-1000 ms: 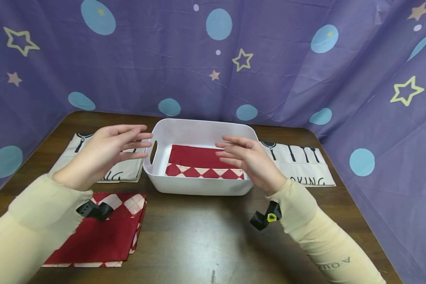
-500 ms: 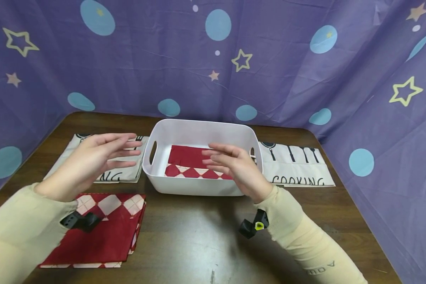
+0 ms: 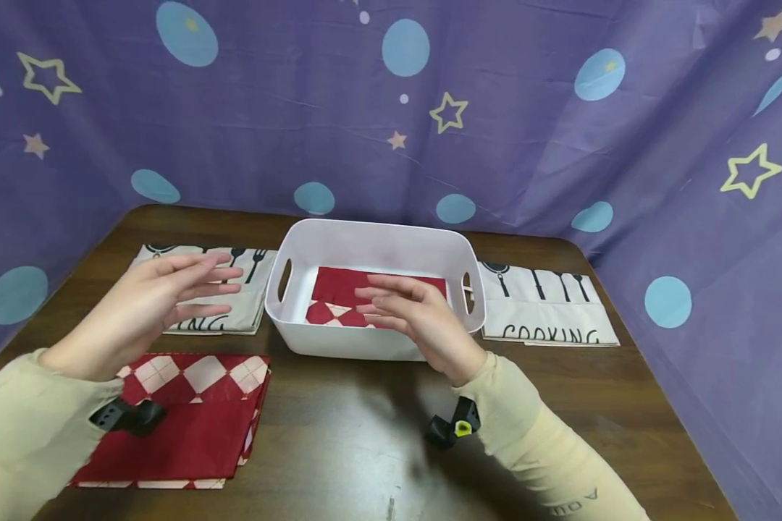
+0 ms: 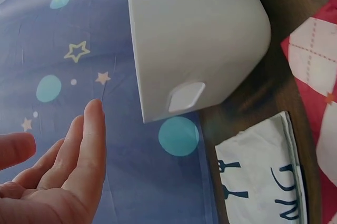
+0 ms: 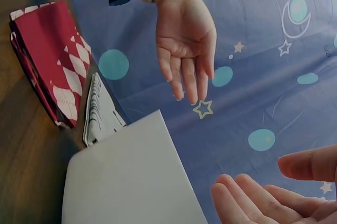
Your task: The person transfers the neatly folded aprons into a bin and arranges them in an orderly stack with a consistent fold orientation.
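Observation:
Both hands are raised with fingers extended, and neither holds anything. My left hand (image 3: 159,304) hovers over a folded white cloth (image 3: 250,304) printed with dark utensils, left of a white plastic bin (image 3: 352,341). My right hand (image 3: 423,325) is in front of the bin's right half and overlaps its front wall in the head view. Inside the bin lies a folded red cloth (image 3: 339,284) with a diamond-patterned band, partly hidden by the right hand. Below my left forearm, a larger folded red cloth (image 3: 202,434) with white diamonds lies on the table, partly covered by the sleeve.
Another folded white cloth (image 3: 547,307), lettered "COOKING", lies right of the bin. The brown wooden table (image 3: 339,434) is bordered at the back and sides by a purple curtain (image 3: 339,145) with stars and blue ovals.
Both hands have drawn back toward the body and shifted left, the right one moving from over the bin to its front. Bin and cloths stay in place.

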Demonstrator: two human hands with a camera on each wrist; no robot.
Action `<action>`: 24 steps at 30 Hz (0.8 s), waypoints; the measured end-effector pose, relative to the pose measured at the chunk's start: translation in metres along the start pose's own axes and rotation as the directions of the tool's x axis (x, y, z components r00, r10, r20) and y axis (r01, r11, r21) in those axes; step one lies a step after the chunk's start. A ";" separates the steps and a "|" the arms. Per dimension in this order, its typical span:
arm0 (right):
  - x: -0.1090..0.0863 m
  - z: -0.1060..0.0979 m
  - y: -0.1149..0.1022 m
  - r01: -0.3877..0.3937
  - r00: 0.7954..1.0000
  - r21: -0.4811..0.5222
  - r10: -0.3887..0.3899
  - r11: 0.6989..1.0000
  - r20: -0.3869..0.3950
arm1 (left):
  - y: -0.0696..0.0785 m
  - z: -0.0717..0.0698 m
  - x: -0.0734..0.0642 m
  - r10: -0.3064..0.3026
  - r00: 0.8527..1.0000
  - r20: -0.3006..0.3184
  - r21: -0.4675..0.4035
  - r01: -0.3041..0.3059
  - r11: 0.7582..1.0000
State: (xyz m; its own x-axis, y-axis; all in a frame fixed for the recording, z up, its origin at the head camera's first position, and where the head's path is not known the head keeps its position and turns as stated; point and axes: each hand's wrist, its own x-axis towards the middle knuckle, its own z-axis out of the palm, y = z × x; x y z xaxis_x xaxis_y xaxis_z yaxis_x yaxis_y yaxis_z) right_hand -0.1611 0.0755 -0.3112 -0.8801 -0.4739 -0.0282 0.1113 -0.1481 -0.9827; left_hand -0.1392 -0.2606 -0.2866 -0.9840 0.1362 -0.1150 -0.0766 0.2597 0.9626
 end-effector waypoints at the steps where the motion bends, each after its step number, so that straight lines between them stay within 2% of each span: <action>1: -0.001 0.001 0.001 0.003 1.000 0.004 -0.003 1.000 0.000 | -0.001 -0.001 0.000 -0.006 1.000 0.003 -0.009 0.006 1.000; 6: -0.003 0.005 0.008 0.003 1.000 0.032 -0.003 0.999 0.017 | -0.008 -0.006 -0.005 -0.028 1.000 0.009 -0.045 0.028 0.999; 11: -0.004 0.011 0.015 -0.016 0.999 0.049 0.014 0.999 0.038 | -0.018 -0.014 -0.013 -0.024 1.000 -0.003 -0.020 0.024 1.000; 18: -0.005 0.019 0.022 -0.025 0.997 0.081 0.018 0.996 0.081 | -0.034 -0.028 -0.021 -0.021 0.999 -0.025 -0.086 0.019 0.996; 22: -0.005 0.022 0.027 -0.038 0.995 0.088 0.030 0.995 0.091 | -0.041 -0.034 -0.023 -0.033 0.999 -0.043 -0.017 0.032 0.999; 24: -0.005 0.023 0.030 -0.045 0.995 0.091 0.036 0.995 0.096 | -0.043 -0.036 -0.024 -0.030 0.998 -0.049 0.051 0.033 0.998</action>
State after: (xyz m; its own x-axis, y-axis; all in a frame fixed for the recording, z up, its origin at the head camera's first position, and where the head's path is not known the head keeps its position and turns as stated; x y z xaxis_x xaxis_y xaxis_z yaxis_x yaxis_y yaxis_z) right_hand -0.1428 0.0537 -0.3361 -0.8272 -0.5600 -0.0456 0.1919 -0.2053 -0.9597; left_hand -0.1178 -0.3095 -0.3167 -0.9879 0.0817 -0.1318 -0.1001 0.3129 0.9445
